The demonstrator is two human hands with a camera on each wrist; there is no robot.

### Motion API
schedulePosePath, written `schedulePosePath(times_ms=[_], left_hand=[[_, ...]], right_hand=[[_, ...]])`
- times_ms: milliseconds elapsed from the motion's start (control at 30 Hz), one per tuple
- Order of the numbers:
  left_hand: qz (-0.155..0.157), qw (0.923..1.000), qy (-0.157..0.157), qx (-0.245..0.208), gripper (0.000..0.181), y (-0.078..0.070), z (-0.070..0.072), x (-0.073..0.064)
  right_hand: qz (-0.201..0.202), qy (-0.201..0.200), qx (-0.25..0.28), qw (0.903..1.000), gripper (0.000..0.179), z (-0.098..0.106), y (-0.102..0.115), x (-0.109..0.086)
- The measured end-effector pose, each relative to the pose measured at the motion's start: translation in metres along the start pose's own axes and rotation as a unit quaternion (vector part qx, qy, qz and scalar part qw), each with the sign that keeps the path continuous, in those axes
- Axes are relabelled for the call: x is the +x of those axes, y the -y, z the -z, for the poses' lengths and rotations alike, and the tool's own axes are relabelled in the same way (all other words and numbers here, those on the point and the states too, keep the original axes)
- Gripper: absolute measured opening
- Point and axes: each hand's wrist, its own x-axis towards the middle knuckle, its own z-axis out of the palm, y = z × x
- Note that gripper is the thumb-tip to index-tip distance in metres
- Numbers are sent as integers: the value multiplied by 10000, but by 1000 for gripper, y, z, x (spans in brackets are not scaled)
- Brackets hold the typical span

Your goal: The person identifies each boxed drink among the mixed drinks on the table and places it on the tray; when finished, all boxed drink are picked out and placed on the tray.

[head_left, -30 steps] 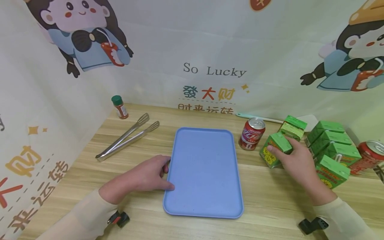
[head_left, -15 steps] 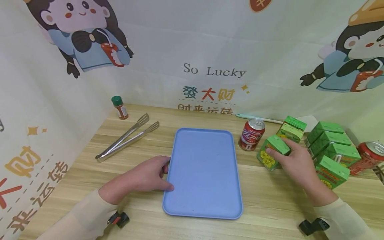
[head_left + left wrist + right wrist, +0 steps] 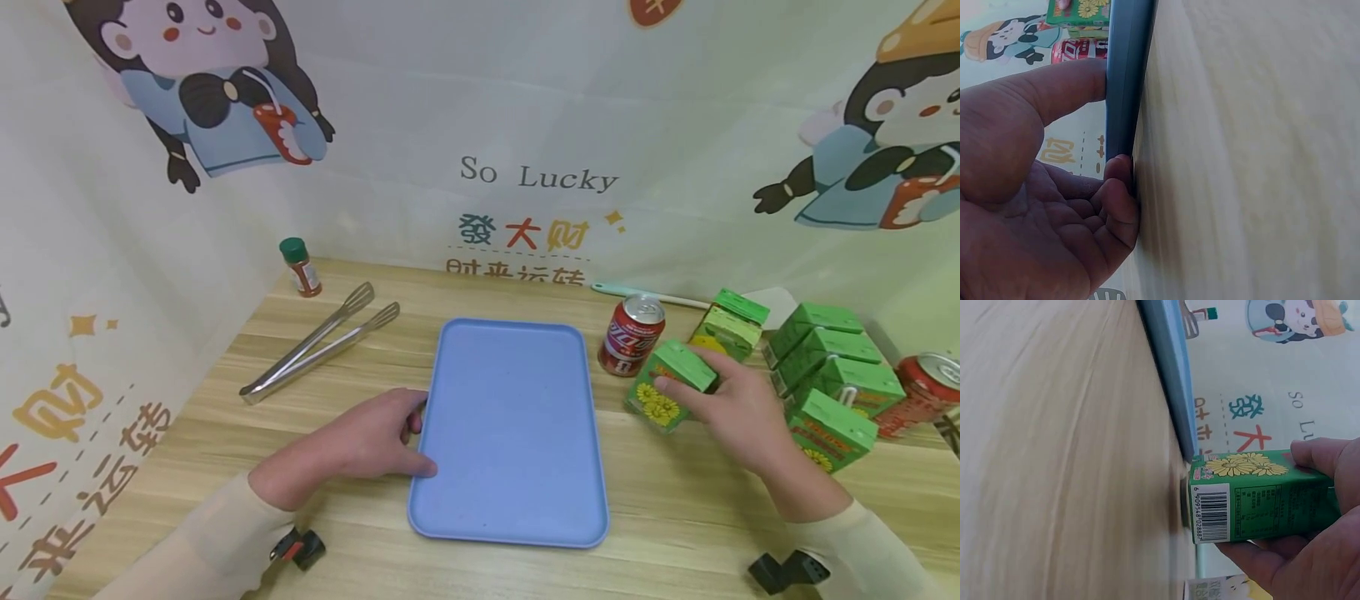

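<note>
My right hand (image 3: 738,408) holds a green drink carton (image 3: 671,385) with yellow flowers, thumb on one side and fingers on the other. The right wrist view shows the barcode at the lower end of this carton (image 3: 1254,500), very near the tabletop; whether they touch I cannot tell. At the left edge of a blue tray (image 3: 513,433), my left hand (image 3: 375,435) has its thumb on the rim. Its other fingers curl against the tray's side, seen in the left wrist view beside the tray wall (image 3: 1124,94). Nothing lies on the tray.
A red soda can (image 3: 632,337) stands just behind the held carton. Another carton (image 3: 729,325), a row of green cartons (image 3: 832,354) and a second can (image 3: 918,392) stand right. Metal tongs (image 3: 322,342), a spice jar (image 3: 302,268) and a spatula (image 3: 652,293) lie around.
My right hand has drawn the green carton left and slightly toward me, away from the other cartons and nearer the tray. The left hand and tray have stayed nearly still.
</note>
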Motion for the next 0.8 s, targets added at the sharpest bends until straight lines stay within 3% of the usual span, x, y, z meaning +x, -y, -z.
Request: schedulePosePath(times_ms=[433, 800], left_hand=[[-69, 9999, -49, -123, 54, 6, -2, 0], [-119, 9998, -64, -178, 53, 6, -2, 0]], right_hand=[[330, 535, 774, 9950, 58, -4, 29, -1], [816, 1015, 1224, 9839, 57, -28, 52, 23]])
